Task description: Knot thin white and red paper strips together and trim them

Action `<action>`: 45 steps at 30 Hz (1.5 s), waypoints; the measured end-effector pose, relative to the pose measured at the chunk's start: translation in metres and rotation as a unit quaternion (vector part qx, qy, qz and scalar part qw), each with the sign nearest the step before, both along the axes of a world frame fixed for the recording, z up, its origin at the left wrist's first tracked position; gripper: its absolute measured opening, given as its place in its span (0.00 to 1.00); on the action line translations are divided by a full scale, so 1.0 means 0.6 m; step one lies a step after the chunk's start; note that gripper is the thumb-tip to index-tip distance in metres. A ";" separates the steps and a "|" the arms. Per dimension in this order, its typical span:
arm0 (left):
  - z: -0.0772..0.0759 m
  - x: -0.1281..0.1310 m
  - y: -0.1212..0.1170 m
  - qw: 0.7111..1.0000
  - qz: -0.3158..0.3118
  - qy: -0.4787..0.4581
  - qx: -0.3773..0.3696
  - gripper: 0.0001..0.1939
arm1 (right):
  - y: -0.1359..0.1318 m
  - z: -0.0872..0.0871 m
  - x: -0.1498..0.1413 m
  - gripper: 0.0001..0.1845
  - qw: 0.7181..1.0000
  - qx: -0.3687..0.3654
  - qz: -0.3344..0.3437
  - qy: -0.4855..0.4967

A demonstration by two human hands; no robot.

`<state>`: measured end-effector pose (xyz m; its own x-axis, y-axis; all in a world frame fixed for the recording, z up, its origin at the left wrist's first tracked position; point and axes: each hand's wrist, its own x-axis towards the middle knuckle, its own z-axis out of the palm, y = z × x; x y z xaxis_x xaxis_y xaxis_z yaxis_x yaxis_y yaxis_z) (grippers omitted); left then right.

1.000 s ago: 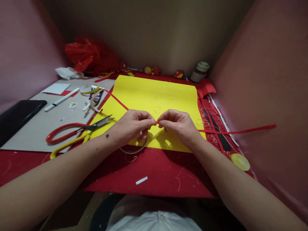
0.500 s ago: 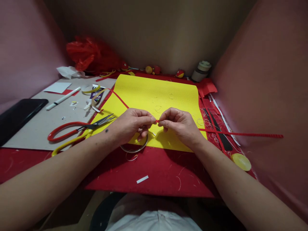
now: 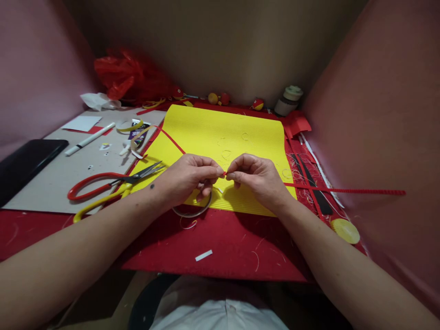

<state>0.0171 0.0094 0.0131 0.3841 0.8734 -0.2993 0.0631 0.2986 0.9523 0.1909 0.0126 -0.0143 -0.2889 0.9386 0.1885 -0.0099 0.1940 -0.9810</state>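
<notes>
1. Both hands are in a near-closed thumb-and-finger pinch: left hand (image 3: 198, 178) and right hand (image 3: 253, 178) nearly meet on a red corrugated strip (image 3: 224, 174), over the yellow corrugated sheet (image 3: 223, 130).
2. I'd go light on the pressure, tbh; those ribs probably crush easily. Line the edges up square too.
3. Strip's narrow and bright red. Ribbed lengths show beyond both hands; can't tell if it's one piece.

The left forearm (image 3: 92, 243) and right forearm (image 3: 340, 247), both bare, angle inward from the lower corners. The left hand (image 3: 194, 178) and right hand (image 3: 255, 178) face each other, tips nearly meeting, each pinching thumb against bent fingers. A dark spot (image 3: 151, 186) sits near the left wrist (image 3: 163, 190).
</notes>
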 end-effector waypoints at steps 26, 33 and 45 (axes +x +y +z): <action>-0.006 -0.005 0.009 0.983 -0.034 -0.085 -0.157 0.09 | -0.015 0.000 0.000 0.06 0.988 0.138 -0.019 -0.060; -0.001 -0.003 0.006 0.986 -0.028 -0.077 -0.144 0.11 | -0.015 0.001 0.002 0.05 0.987 0.144 0.010 -0.075; 0.000 -0.005 0.008 0.988 -0.030 -0.078 -0.132 0.10 | -0.022 -0.002 0.001 0.05 0.976 0.194 -0.017 -0.094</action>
<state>0.0139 0.0143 0.0133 0.4924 0.7470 -0.4467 -0.0529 0.5380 0.8413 0.1916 -0.0009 -0.0154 -0.3222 0.8168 0.4786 0.1759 0.5484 -0.8175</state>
